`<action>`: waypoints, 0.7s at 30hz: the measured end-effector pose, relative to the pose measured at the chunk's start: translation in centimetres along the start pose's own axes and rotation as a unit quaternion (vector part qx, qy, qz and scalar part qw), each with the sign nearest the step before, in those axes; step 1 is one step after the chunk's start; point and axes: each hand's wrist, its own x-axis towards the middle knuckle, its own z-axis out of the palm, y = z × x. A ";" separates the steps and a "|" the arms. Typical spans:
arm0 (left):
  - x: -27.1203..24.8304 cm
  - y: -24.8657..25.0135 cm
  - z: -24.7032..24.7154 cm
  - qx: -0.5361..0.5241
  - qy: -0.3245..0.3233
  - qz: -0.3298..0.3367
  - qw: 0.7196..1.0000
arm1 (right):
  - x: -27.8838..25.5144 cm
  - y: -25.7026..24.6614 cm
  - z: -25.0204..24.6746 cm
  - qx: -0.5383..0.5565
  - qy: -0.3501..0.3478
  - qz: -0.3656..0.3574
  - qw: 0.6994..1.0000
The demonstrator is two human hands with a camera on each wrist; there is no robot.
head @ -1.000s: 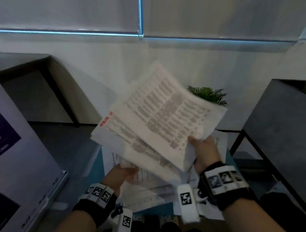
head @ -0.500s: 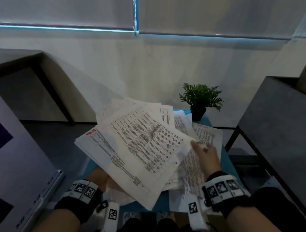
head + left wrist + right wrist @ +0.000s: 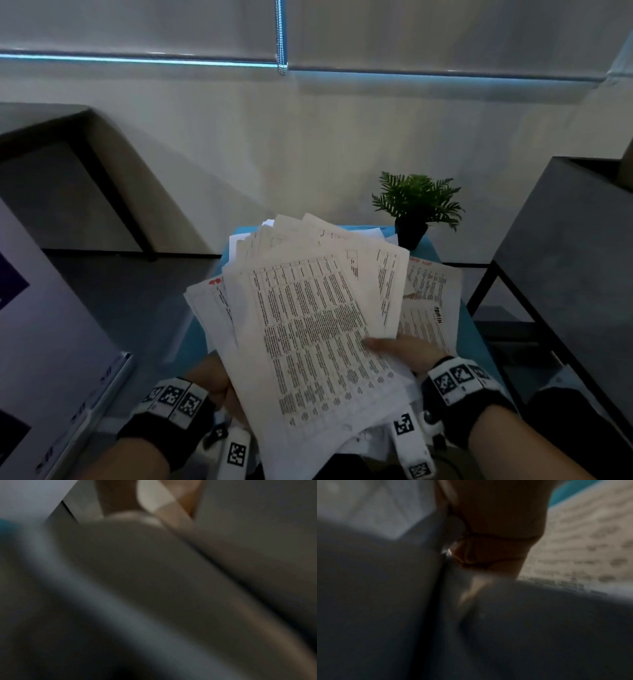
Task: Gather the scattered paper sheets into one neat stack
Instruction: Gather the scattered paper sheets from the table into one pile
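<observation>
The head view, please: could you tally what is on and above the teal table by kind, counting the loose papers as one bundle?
Paper bundle: 1
Hands, left hand and right hand: 2
Potted plant: 1
Teal table: 1
Total: 5

The paper sheets in my hands were white, covered in dense columns of black print, with a few red headings at their edges. The table under them was teal. The plant had green fronds in a black pot. My wristbands were black with white-and-black square marker patterns.
</observation>
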 end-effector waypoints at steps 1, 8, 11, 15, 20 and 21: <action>-0.6 0.1 -0.2 0.029 -0.037 -0.017 0.999 | 0.0 0.2 0.4 0.005 0.002 -0.003 1.000; -1.5 0.7 0.6 -0.406 0.008 0.132 0.904 | 1.0 0.4 2.4 0.213 0.119 -0.054 0.968; -1.8 0.8 0.1 -0.382 -0.121 0.200 0.894 | 1.6 -0.2 2.8 0.228 0.154 -0.101 0.956; 0.0 -0.3 -0.8 -0.226 0.008 0.159 0.961 | 1.0 -1.5 3.1 0.223 0.147 -0.156 0.951; 1.4 -1.0 -0.4 -0.242 0.172 0.175 0.939 | 0.3 -1.7 3.1 0.099 0.116 -0.152 0.977; 1.8 -1.4 -0.8 -0.240 0.205 0.170 0.934 | 0.3 -1.1 2.5 0.054 0.126 -0.123 0.983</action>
